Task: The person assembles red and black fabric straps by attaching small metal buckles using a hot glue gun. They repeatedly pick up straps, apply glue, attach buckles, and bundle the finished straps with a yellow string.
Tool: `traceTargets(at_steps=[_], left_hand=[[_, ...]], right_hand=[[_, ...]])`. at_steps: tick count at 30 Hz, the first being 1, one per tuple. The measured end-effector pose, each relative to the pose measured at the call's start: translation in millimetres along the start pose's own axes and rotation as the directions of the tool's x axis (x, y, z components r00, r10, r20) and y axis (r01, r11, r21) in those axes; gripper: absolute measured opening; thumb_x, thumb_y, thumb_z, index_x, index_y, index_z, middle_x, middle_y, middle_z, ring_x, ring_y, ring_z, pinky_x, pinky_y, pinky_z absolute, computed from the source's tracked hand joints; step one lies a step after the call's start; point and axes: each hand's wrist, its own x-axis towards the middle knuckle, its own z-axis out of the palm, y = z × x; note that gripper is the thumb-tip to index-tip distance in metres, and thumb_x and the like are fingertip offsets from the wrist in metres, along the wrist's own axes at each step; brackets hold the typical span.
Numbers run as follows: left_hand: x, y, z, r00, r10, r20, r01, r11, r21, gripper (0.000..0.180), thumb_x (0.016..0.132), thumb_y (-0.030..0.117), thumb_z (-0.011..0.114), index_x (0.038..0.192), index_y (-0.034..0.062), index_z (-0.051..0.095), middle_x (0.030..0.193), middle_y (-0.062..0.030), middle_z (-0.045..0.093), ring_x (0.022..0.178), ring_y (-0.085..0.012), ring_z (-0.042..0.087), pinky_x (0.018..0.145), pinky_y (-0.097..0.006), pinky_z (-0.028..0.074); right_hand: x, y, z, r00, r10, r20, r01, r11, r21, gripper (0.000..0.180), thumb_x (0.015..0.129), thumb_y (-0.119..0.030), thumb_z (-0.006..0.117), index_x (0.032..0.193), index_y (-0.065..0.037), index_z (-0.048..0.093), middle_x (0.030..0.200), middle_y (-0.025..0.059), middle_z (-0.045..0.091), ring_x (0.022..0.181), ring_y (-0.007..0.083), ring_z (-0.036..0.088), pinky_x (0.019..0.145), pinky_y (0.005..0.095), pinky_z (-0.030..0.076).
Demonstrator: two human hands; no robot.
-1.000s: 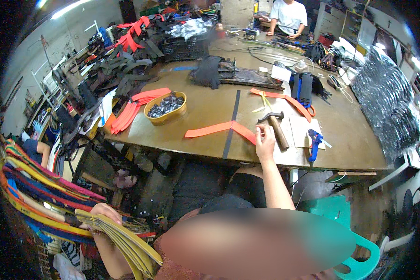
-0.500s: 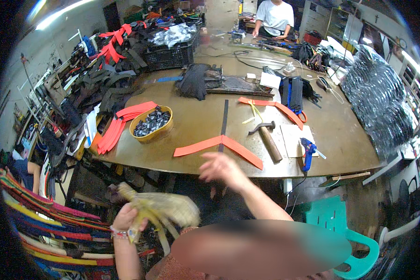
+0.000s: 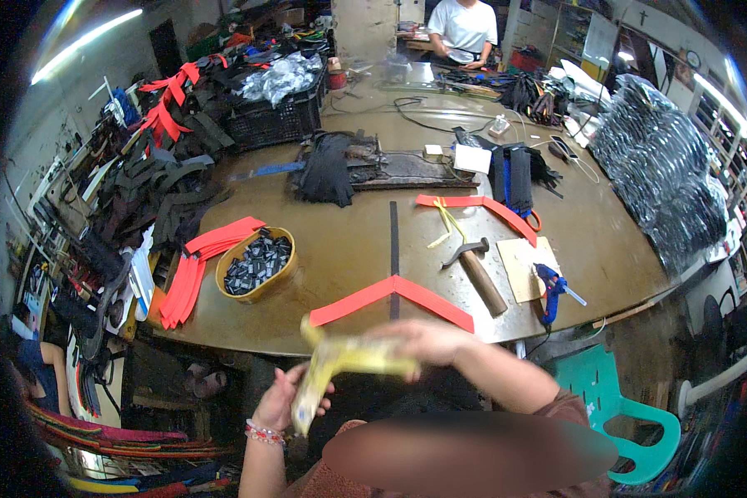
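Observation:
Between my two hands hangs a bundle of yellow strips (image 3: 332, 362), crooked in shape, paler at its lower end and blurred by motion. My left hand (image 3: 280, 402), with a beaded bracelet at the wrist, is closed around its lower left part. From above, the fingers of my right hand (image 3: 433, 342) close on its right end. Just beyond, a bent orange strip (image 3: 353, 303) lies like a shallow roof across a narrow black strip (image 3: 394, 241) on the brown table (image 3: 349, 241).
Left on the table are stacked orange strips (image 3: 187, 278) and a yellow tub (image 3: 261, 286) of small black pieces. To the right lie a hammer (image 3: 483, 282), a blue glue gun (image 3: 548, 292) and another orange strip (image 3: 506, 214). A green chair (image 3: 598, 390) stands lower right. A person (image 3: 463, 29) stands far off.
My left hand has brought the yellow bundle up and rightward, nearer the table edge. My right hand has moved down from its raised place and taken the bundle's right end. The view has shifted.

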Motion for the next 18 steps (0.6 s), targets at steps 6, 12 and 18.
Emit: traceTargets(at_steps=[6,12,18], left_hand=[[-0.4,23.2,-21.1,0.940,0.219,-0.263,-0.263,0.954,-0.146,0.049,0.100,0.041,0.034,0.134,0.0054,0.041,0.120,-0.0225,0.058,0.103,-0.0314,0.063,0.086,-0.043,0.054],[2.0,9.3,-16.4,0.885,0.166,-0.435,-0.181,0.983,0.006,0.033,0.098,0.022,0.046,0.124,0.0012,0.050,0.110,-0.0157,0.063,0.091,-0.0213,0.065,0.079,-0.034,0.055],[31.5,81.4,-29.7,0.825,0.442,-0.352,-0.136,0.760,0.635,0.019,0.095,0.016,0.053,0.103,0.0010,0.062,0.084,-0.0022,0.063,0.071,-0.0082,0.058,0.064,-0.023,0.050]], right_hand=[[11.7,-151.7,-132.3,0.583,-0.560,-0.589,0.776,0.598,0.201,0.042,0.096,-0.030,0.048,0.124,0.001,0.046,0.114,0.0171,0.060,0.102,0.0281,0.061,0.087,0.0410,0.051],[15.3,-70.7,-114.0,0.521,-0.697,-0.493,0.708,0.675,-0.208,0.044,0.097,-0.028,0.050,0.130,0.001,0.045,0.099,0.0117,0.065,0.088,0.0195,0.063,0.079,0.0330,0.050],[-20.6,84.4,-59.7,0.131,-0.637,-0.760,-0.015,0.765,-0.644,0.014,0.093,-0.006,0.054,0.099,0.004,0.062,0.088,0.0054,0.061,0.077,0.0114,0.058,0.067,0.0255,0.047]])
